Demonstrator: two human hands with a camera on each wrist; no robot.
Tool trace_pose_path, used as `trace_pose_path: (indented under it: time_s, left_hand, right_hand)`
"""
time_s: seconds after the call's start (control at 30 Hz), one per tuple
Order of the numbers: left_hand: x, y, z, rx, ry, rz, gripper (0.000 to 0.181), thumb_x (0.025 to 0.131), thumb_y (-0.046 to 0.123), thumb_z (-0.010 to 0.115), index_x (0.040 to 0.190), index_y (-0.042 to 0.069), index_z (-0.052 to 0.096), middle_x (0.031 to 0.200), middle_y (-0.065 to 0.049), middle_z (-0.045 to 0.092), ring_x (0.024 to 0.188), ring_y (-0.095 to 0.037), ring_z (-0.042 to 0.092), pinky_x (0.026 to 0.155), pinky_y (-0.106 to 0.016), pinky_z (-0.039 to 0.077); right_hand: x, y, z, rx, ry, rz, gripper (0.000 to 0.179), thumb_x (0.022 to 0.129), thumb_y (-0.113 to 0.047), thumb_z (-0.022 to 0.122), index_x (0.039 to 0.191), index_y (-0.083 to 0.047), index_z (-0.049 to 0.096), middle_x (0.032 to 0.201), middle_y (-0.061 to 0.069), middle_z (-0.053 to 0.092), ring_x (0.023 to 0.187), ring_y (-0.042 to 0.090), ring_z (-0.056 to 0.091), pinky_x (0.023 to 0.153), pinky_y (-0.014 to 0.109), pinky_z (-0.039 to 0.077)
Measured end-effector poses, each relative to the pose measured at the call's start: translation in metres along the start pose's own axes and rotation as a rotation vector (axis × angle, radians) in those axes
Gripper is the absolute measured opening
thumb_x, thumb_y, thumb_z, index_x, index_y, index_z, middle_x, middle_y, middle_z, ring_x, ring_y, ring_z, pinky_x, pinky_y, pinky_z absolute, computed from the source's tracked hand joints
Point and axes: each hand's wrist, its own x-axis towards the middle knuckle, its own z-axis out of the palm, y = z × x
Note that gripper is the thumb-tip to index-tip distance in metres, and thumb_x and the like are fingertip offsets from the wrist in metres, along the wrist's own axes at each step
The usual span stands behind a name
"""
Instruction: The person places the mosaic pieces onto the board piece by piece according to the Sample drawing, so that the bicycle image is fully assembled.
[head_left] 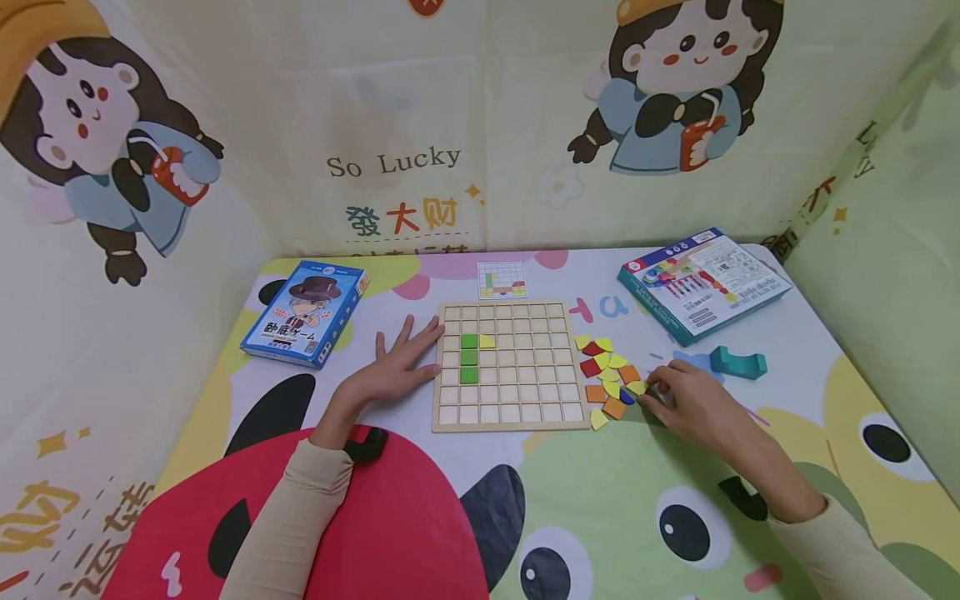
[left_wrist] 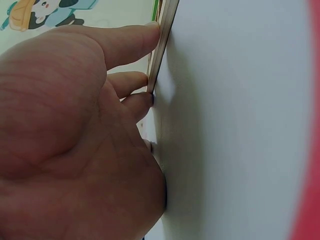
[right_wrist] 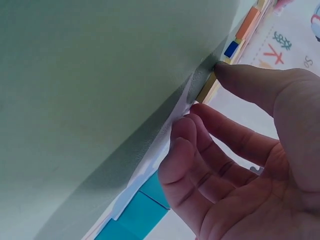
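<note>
A wooden grid board (head_left: 513,430) lies mid-table. Three green square tiles (head_left: 469,357) stand in a column on its left side, with a yellow curved tile (head_left: 487,342) beside the top one. My left hand (head_left: 393,362) rests on the table with spread fingers, its thumb and fingertips at the board's left edge. At the right end of the loose pile, my right hand (head_left: 692,402) pinches a yellow tile (right_wrist: 207,89) between thumb and index finger, low at the tabletop. The other fingers curl loosely. Right by it lie a blue tile (head_left: 627,397) and an orange tile (head_left: 614,408).
More red, yellow and orange tiles (head_left: 594,393) lie right of the board. Behind it is a small pattern card (head_left: 502,281). A blue box (head_left: 303,312) stands at left, a teal-edged box (head_left: 705,283) at back right. A teal notched block (head_left: 738,362) sits beyond my right hand.
</note>
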Motion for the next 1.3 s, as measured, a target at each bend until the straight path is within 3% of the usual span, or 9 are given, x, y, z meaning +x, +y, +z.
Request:
trace_pose_path:
  time_s: [0.57,0.83,1.3]
  left_hand:
    - [-0.002,-0.001,-0.001,0.0,0.006,0.008,0.078,0.106,0.034,0.06,0.171,0.02,0.02,0.182,-0.006,0.008,0.166,-0.04,-0.018,0.121,-0.075,-0.024]
    - [-0.002,0.001,-0.001,-0.013,0.004,0.003,0.078,0.106,0.034,0.06,0.171,0.02,0.02,0.182,-0.007,0.008,0.166,-0.041,-0.018,0.121,-0.075,-0.024]
    - [-0.002,0.0,0.0,-0.022,0.01,0.002,0.078,0.105,0.033,0.06,0.171,0.021,0.02,0.182,-0.006,0.009,0.166,-0.04,-0.018,0.121,-0.075,-0.025]
  right_hand:
    - [-0.001,-0.002,-0.001,-0.028,-0.007,0.004,0.025,0.092,-0.019,0.08,0.11,-0.001,0.075,0.099,0.012,0.071,0.085,0.022,0.064,0.077,0.044,0.062]
    - [0.0,-0.006,-0.004,-0.017,0.003,-0.008,0.026,0.093,-0.02,0.08,0.113,-0.004,0.076,0.1,0.01,0.071,0.084,0.02,0.062,0.073,0.036,0.058]
    - [0.011,-0.034,0.001,-0.031,0.0,-0.033,0.03,0.091,-0.021,0.083,0.116,-0.004,0.076,0.101,0.01,0.071,0.086,0.021,0.064,0.078,0.041,0.063]
